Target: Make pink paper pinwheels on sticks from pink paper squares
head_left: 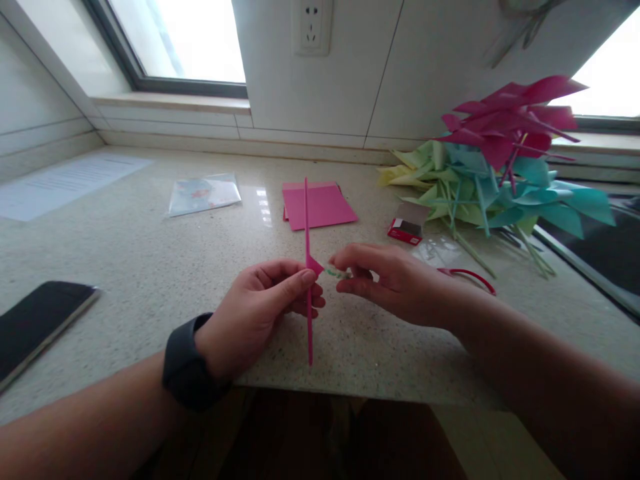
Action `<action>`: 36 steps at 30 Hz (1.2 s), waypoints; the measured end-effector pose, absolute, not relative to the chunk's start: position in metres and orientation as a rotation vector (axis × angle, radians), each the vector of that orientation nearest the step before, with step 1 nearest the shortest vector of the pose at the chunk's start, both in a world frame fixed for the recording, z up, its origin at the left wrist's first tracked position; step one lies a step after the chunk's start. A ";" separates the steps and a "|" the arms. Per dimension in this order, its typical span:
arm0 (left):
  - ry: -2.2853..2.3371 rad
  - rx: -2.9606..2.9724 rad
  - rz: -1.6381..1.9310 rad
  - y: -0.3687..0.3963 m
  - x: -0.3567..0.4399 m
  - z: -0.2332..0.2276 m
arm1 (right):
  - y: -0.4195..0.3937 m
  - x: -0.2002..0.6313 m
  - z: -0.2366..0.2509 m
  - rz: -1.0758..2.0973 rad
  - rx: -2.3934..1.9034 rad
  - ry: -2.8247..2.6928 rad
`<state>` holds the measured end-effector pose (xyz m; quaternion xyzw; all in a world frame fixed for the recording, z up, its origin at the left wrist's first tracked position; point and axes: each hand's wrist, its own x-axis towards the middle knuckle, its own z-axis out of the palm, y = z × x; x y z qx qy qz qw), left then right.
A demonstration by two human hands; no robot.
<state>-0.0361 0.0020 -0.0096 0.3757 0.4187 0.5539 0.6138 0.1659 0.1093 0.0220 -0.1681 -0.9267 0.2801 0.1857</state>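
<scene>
My left hand (273, 293) is closed around a thin pink stick (307, 220), which stands lengthwise away from me over the counter. At the thumb, a small pink pointed paper piece (315, 265) juts out to the right of the stick. My right hand (383, 277) pinches a small clear item with green marks (337, 272), which looks like a roll of tape. Its left end is close to the tip of the pink paper; whether they touch I cannot tell. A dark watch (193, 363) is on my left wrist.
Pink paper sheets (323, 208) lie behind my hands. To the right are a small red box (406, 230), red-handled scissors (473, 277) and a pile of paper pinwheels (500, 167). On the left lie a phone (40, 327), a clear packet (204, 195) and a printed sheet (65, 183).
</scene>
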 end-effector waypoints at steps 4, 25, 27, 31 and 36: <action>1.006 0.901 1.389 0.003 -0.036 -0.011 | 0.110 0.161 0.015 0.893 -0.548 -2.439; 1.018 0.954 1.105 0.003 -0.040 -0.008 | 0.112 0.160 0.014 1.450 -0.422 -2.290; 1.007 0.963 1.084 0.003 -0.040 -0.008 | 0.112 0.161 0.015 1.365 -0.400 -2.323; 0.976 0.963 1.062 0.003 -0.040 -0.007 | 0.112 0.161 0.016 1.190 -0.314 -2.400; 0.990 0.899 1.098 0.003 -0.039 -0.005 | 0.109 0.162 0.016 1.090 -0.298 -2.365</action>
